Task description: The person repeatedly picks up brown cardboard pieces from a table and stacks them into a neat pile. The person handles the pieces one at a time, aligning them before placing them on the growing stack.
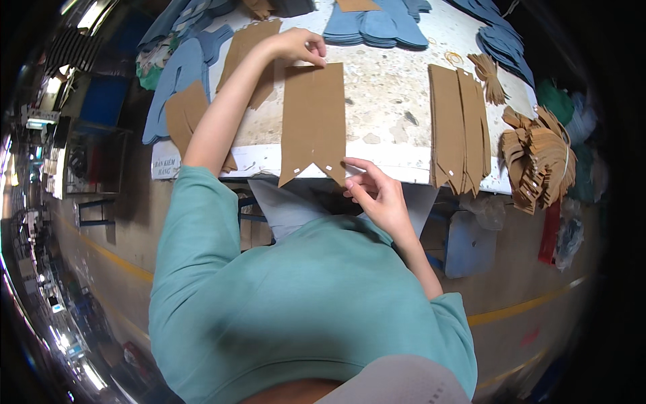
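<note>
A brown panel (313, 111), of leather or a similar material, lies in front of me with its notched end over the table's near edge. Small white marks or tags show beside the notch. My left hand (297, 47) reaches to the panel's far edge, its fingers curled and closed at the top right part of that edge. At the lower right corner, my right hand (378, 194) has its fingers apart, with the index fingertip touching or very near the panel's side. Whether its other fingertips touch the corner is hard to see.
More notched brown panels (446, 124) overlap at the right, beside bundled brown strips (538, 158). Other brown pieces (252, 50) lie under and beyond my left arm. Stacked blue pieces (377, 27) line the far side of the worn white table (390, 94). A blue stool (471, 242) stands below.
</note>
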The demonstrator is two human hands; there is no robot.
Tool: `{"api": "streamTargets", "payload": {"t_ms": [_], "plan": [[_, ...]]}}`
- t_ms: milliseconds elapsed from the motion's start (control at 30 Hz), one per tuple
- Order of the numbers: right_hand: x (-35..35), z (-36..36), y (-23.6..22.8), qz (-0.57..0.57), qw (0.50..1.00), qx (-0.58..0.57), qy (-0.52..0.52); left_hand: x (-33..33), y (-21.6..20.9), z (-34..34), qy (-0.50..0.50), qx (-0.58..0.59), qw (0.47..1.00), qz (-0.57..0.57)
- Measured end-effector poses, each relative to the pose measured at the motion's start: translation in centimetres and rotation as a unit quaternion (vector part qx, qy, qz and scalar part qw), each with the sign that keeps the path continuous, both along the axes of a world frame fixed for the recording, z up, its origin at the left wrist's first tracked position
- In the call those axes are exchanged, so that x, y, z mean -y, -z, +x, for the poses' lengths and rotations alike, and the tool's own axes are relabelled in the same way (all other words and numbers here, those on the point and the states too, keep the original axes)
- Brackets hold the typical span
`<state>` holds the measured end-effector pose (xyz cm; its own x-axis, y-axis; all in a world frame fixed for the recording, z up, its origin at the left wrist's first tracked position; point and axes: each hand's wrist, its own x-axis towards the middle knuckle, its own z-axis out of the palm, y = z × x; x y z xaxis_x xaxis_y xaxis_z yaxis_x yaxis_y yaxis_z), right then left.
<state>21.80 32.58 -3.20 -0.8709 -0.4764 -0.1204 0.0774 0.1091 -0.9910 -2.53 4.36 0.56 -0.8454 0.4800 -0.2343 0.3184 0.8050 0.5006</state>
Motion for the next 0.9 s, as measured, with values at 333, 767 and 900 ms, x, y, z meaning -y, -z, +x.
{"api": "streamTargets", "payload": {"t_ms": [333,767,900], "plan": [[2.1,-0.6,-1.2,-0.051,0.995,0.056,0.059,0.8,1.3,1.4,-0.003,0.019,0.986,0.164],[6.8,0.0,1.0,-0.062,0.997,0.029,0.032,5.8,1.0,1.9,-0.012,0.034,0.996,0.086],[6.8,0.1,0.9,-0.049,0.998,0.0,0.044,5.5,1.3,1.4,-0.016,0.043,0.996,0.07]]}}
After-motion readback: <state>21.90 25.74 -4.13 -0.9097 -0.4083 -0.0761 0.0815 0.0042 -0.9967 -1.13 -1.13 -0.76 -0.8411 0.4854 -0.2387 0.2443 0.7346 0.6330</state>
